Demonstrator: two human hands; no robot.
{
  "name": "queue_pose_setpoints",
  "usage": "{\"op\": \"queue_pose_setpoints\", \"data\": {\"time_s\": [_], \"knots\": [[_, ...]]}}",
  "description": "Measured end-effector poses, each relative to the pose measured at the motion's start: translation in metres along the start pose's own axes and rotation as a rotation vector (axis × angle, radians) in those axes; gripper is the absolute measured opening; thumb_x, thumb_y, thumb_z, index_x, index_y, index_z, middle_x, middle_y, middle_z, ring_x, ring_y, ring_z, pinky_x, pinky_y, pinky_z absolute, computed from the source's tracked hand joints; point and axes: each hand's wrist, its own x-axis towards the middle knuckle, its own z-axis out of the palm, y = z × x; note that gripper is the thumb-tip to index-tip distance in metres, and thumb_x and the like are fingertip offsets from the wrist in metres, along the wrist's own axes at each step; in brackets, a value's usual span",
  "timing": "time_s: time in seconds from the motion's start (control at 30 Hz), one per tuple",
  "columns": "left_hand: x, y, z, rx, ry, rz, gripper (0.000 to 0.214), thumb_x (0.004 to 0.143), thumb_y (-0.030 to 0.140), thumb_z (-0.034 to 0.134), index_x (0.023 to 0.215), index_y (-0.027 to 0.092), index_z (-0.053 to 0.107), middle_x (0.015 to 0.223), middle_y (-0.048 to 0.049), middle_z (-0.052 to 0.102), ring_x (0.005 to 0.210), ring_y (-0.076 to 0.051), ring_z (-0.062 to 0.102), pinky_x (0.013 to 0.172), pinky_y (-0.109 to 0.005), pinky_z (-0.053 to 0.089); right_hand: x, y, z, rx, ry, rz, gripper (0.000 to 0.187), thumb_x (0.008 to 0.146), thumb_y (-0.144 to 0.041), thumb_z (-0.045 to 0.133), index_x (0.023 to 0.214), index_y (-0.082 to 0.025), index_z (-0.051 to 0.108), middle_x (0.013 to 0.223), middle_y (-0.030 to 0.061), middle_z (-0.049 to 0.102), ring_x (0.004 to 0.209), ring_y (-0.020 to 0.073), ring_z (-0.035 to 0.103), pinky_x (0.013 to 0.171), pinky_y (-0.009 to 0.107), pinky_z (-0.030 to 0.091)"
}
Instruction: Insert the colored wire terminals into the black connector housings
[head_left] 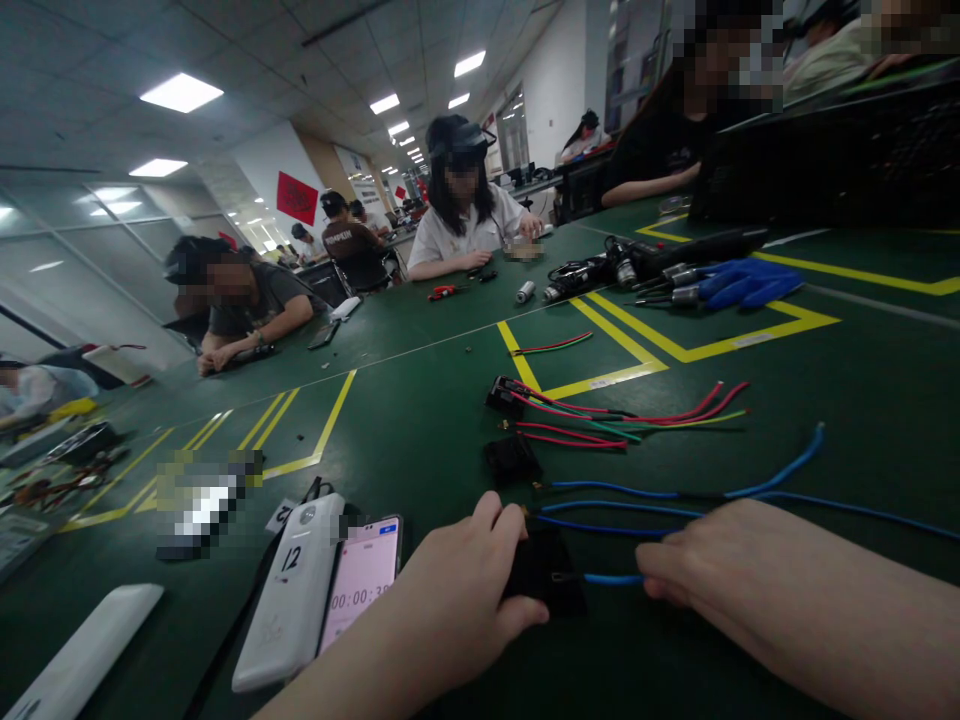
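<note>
My left hand (465, 580) grips a small black block (544, 575) on the green table, thumb and fingers closed around its left side. My right hand (712, 560) pinches a blue wire (611, 579) that enters the block's right side. More blue wires (675, 495) trail off to the right from the same block. Just beyond lie a second black block (511, 460) and a third (504, 395) fitted with red and green wires (622, 415).
A phone showing a timer (360, 585) and a white device marked 12 (289, 600) lie to the left. Blue-handled tools (739, 283) and black gear sit at the far right. Other people work along the far side of the table (420, 410) with yellow tape lines.
</note>
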Motion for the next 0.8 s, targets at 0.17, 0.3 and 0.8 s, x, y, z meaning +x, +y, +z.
{"op": "queue_pose_setpoints", "data": {"time_s": [0.17, 0.3, 0.8], "knots": [[0.001, -0.001, 0.000, 0.003, 0.004, 0.005, 0.046, 0.105, 0.033, 0.087, 0.142, 0.019, 0.064, 0.151, -0.0137, 0.065, 0.134, -0.037, 0.073, 0.115, -0.056, 0.061, 0.007, 0.001, -0.006, 0.010, -0.047, 0.007, 0.032, 0.087, 0.004, 0.073, 0.082, -0.028, 0.075, 0.070, -0.0057, 0.081, 0.057, 0.0221, 0.078, 0.053, 0.034, 0.044], [0.001, -0.002, 0.000, -0.005, 0.008, 0.004, 0.048, 0.104, 0.034, 0.088, 0.143, 0.019, 0.064, 0.150, -0.0136, 0.066, 0.133, -0.038, 0.073, 0.114, -0.056, 0.061, 0.013, -0.001, -0.022, 0.034, 0.094, -0.053, 0.033, 0.086, 0.004, 0.068, 0.086, -0.028, 0.075, 0.076, -0.0049, 0.082, 0.061, 0.0220, 0.080, 0.058, 0.034, 0.050], [0.001, 0.001, -0.001, 0.010, -0.005, -0.009, 0.045, 0.105, 0.031, 0.086, 0.142, 0.019, 0.063, 0.153, -0.0133, 0.065, 0.135, -0.037, 0.073, 0.116, -0.054, 0.060, 0.010, -0.003, -0.018, 0.079, 0.030, -0.020, 0.031, 0.092, 0.001, 0.065, 0.085, -0.028, 0.076, 0.076, -0.0039, 0.083, 0.061, 0.0221, 0.080, 0.056, 0.033, 0.050]]}}
